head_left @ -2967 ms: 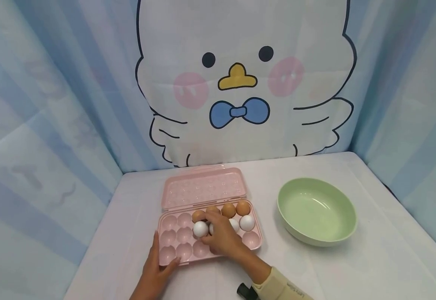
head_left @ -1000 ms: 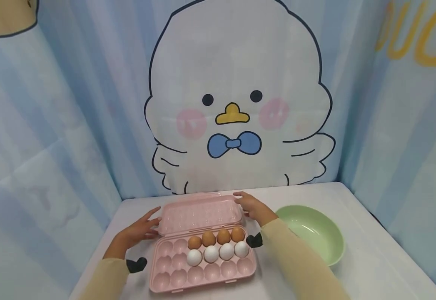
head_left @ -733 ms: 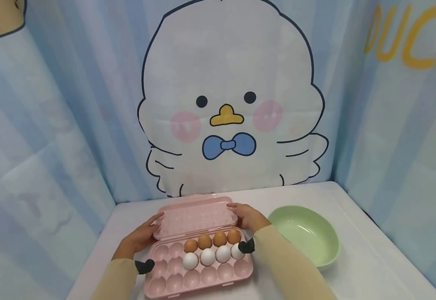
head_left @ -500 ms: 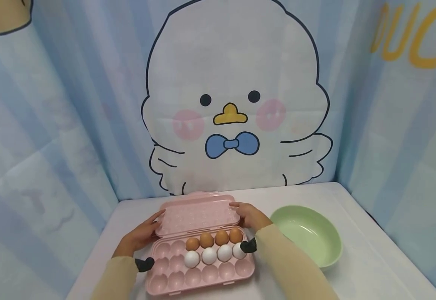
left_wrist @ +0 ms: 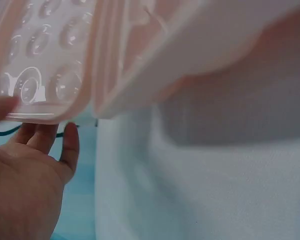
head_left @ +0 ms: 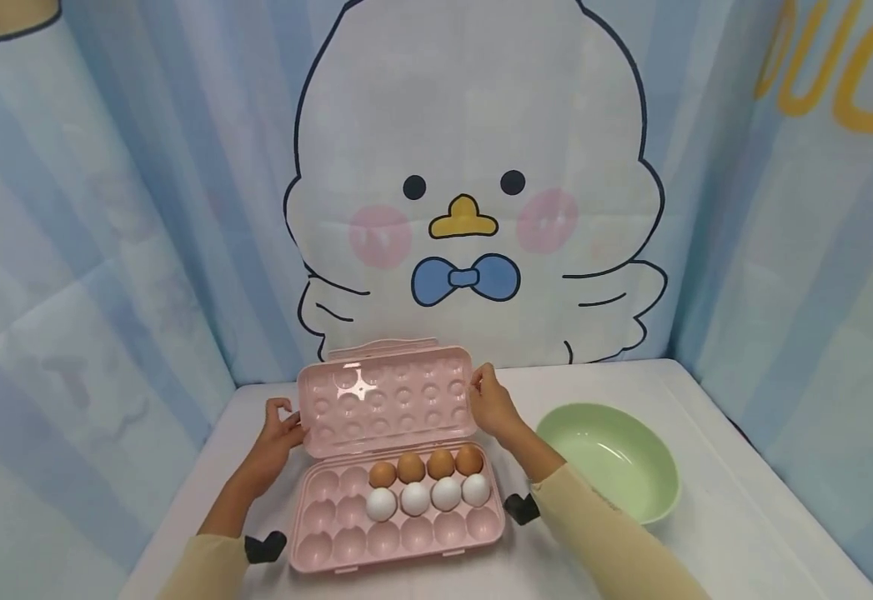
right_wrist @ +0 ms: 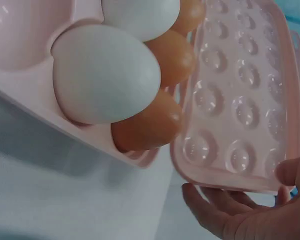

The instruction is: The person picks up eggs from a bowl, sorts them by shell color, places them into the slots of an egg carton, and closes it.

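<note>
A pink plastic egg box (head_left: 398,546) lies open on the white table, its lid (head_left: 387,400) tilted up at the back. A row of brown eggs (head_left: 410,467) sits in the rear cups, with a row of white eggs (head_left: 415,498) just in front. My left hand (head_left: 271,442) holds the lid's left end, thumb on the inner face and fingers outside, as the left wrist view shows. At the opposite end my right hand (head_left: 493,406) grips the lid's edge between thumb and fingers. In the right wrist view, a white egg (right_wrist: 107,75) fills the foreground.
To the right of the egg box stands a round green bowl (head_left: 609,458), close to my right sleeve (head_left: 609,533). A curtain (head_left: 466,325) printed with a white duck hangs directly behind the table. More striped cloth hangs at both sides.
Both hands have moved from the tray area to the ends of the lid. The lid, which lay flat back, now stands tilted up. The eggs keep their cups.
</note>
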Action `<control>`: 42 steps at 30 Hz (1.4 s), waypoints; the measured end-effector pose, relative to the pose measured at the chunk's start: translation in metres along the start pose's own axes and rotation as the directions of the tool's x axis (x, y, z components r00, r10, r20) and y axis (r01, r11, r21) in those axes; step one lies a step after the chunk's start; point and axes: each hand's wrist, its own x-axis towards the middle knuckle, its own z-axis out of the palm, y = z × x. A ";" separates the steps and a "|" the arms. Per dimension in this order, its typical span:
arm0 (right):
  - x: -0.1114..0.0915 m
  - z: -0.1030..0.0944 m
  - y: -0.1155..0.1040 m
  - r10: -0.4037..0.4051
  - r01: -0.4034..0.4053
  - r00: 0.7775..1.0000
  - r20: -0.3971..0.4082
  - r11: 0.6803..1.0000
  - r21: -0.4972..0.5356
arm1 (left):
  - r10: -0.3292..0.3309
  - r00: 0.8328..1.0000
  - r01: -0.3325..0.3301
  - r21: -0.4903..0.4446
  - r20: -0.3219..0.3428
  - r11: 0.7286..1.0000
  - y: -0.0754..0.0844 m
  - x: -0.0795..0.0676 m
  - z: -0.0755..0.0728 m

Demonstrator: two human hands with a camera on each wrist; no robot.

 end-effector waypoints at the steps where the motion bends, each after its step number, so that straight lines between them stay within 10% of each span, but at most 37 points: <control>1: -0.004 -0.002 -0.004 -0.021 0.022 1.000 0.005 1.000 -0.018 | 0.004 1.000 -0.005 -0.057 -0.014 0.998 0.002 -0.003 -0.001; 7: -0.026 -0.021 -0.017 -0.039 0.039 0.998 0.048 0.999 -0.008 | 0.040 0.994 -0.015 -0.230 0.105 0.973 0.015 -0.021 -0.013; 13: -0.057 -0.039 -0.020 -0.045 0.088 0.948 0.315 0.988 -0.125 | -0.111 0.937 0.067 0.143 0.330 0.987 0.039 -0.038 0.000; 18: -0.083 -0.031 -0.016 -0.012 0.141 0.830 0.558 0.972 -0.189 | -0.171 0.929 0.001 0.458 0.330 0.889 0.041 -0.056 0.036; 22: -0.095 -0.021 -0.001 -0.008 0.243 0.773 0.634 0.927 -0.285 | -0.112 0.934 -0.158 0.675 0.339 0.721 0.025 -0.066 0.061; 26: -0.107 -0.015 0.011 -0.063 0.356 0.793 0.606 0.855 -0.377 | -0.009 0.945 -0.271 0.803 0.326 0.530 0.015 -0.074 0.075; 30: -0.116 -0.012 0.019 -0.159 0.439 0.823 0.546 0.788 -0.432 | 0.072 0.945 -0.317 0.840 0.318 0.441 0.013 -0.077 0.080; 42: -0.138 0.002 0.035 -0.268 0.452 0.882 0.387 0.712 -0.537 | 0.048 0.957 -0.281 0.877 0.285 0.390 0.011 -0.082 0.093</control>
